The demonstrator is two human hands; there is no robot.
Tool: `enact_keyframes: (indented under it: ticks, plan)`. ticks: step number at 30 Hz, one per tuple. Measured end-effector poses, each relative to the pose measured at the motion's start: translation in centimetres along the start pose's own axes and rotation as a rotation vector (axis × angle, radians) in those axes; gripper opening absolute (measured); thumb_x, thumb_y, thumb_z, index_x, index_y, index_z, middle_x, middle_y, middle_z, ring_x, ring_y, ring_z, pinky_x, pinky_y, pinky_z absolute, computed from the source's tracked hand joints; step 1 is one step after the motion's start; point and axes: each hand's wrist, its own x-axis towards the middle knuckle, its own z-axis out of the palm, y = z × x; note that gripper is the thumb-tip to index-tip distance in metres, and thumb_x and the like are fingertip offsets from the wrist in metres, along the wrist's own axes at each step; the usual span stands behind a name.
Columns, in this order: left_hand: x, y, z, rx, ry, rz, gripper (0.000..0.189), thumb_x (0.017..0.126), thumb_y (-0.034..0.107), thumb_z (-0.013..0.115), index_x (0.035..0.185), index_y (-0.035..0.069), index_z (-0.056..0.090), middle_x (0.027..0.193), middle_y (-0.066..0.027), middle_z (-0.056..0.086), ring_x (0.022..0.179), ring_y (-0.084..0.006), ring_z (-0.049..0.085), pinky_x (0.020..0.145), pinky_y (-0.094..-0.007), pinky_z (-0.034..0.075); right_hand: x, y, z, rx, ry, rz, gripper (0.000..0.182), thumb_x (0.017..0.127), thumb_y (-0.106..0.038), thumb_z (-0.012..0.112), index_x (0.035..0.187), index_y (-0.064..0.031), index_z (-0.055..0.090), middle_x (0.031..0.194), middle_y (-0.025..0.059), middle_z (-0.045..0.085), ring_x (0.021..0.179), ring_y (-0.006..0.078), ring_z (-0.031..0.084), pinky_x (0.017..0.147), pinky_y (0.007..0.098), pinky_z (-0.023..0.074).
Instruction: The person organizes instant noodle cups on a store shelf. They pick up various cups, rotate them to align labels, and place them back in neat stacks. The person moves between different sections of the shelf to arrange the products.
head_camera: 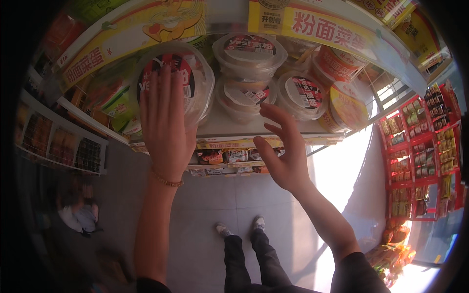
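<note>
My left hand (165, 113) lies flat over the lid of a clear plastic noodle bowl (199, 78) with a red and black label, at the left of a white shelf. Its fingers stretch along the lid and hide part of the label; the thumb is mostly hidden. With fingers apart and curved, my right hand (289, 150) holds nothing in front of the shelf edge. Just beyond it stand an upper bowl (249, 64) and a lower bowl (247, 106), one on top of the other. Another lidded bowl (302, 97) sits to their right.
A yellow paper tub (348, 106) and an orange tub (340, 62) stand at the right shelf end. Green packets (113, 99) lie at the left. Printed strips (326, 33) edge the shelf above. A red rack (414, 157) stands right; a person (80, 208) is at lower left.
</note>
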Motion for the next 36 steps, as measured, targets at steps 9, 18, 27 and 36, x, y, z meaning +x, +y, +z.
enact_keyframes:
  ticks: [9, 18, 27, 36]
  plan:
    - [-1.5, 10.3, 1.6, -0.262, 0.011, 0.214, 0.049, 0.089, 0.011, 0.067, 0.136, 0.001, 0.06, 0.146, -0.0163, 0.056, 0.137, -0.0388, 0.051, 0.112, -0.0546, 0.04, -1.2, -0.1, -4.8, 0.488, -0.024, 0.465, 0.088, 0.086, -0.039, 0.075, 0.153, -0.0009, 0.031, 0.145, 0.0176, 0.049, 0.135, 0.0281, 0.048, 0.109, 0.0408, 0.0434]
    - [-0.4, 10.7, 4.1, -0.563, -0.158, 0.091, 0.094, 0.076, 0.024, 0.083, 0.156, 0.014, 0.035, 0.162, -0.0201, 0.029, 0.148, -0.0397, 0.032, 0.116, -0.0582, 0.031, 1.6, 3.9, -16.3, 0.469, 0.32, 0.36, 0.048, 0.101, -0.019, 0.046, 0.143, 0.0049, 0.044, 0.134, 0.0173, 0.059, 0.122, 0.0244, 0.059, 0.105, 0.038, 0.0466]
    - [-2.1, 8.1, 7.1, -0.383, -0.278, -0.111, 0.097, 0.078, 0.021, 0.082, 0.158, 0.011, 0.028, 0.162, -0.0264, 0.023, 0.147, -0.0424, 0.03, 0.116, -0.055, 0.03, 9.4, 6.1, -16.2, 0.223, 0.137, 0.209, 0.058, 0.094, -0.012, 0.05, 0.149, 0.0024, 0.04, 0.132, 0.0132, 0.06, 0.121, 0.023, 0.059, 0.103, 0.0376, 0.047]
    - [-3.7, 7.9, 8.4, -0.26, -0.399, -0.091, 0.086, 0.082, 0.026, 0.078, 0.155, 0.012, 0.035, 0.16, -0.0208, 0.029, 0.149, -0.037, 0.028, 0.111, -0.0661, 0.031, 8.8, 9.8, -15.9, -0.179, 0.063, 0.094, 0.037, 0.092, -0.005, 0.069, 0.126, 0.0022, 0.057, 0.117, 0.0099, 0.068, 0.111, 0.0164, 0.062, 0.098, 0.0309, 0.0475]
